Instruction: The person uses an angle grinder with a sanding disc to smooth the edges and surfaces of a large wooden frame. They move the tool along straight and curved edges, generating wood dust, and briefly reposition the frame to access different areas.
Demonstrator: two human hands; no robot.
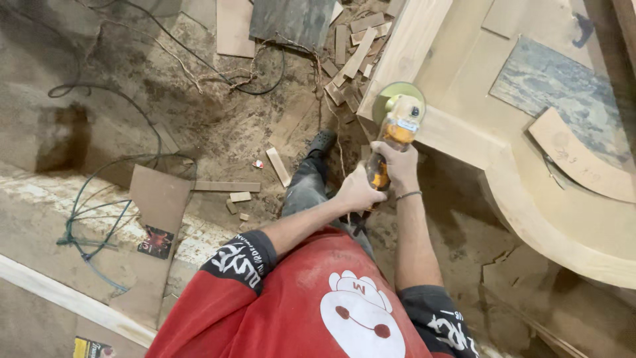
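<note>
Both grips were clenched on one angle grinder (395,129): the left hand (358,192) at the rear of its yellow body, the right hand (399,166) further forward. Its disc met the edge of one curved wooden piece (530,192). It looked rigid and fairly heavy, best held two-handed along the body, clear of the disc.

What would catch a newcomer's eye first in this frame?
The yellow angle grinder at centre, gripped by the left hand and right hand, its disc against the edge of the pale curved wooden piece at right. Then the offcuts littering the dusty floor above.
</note>
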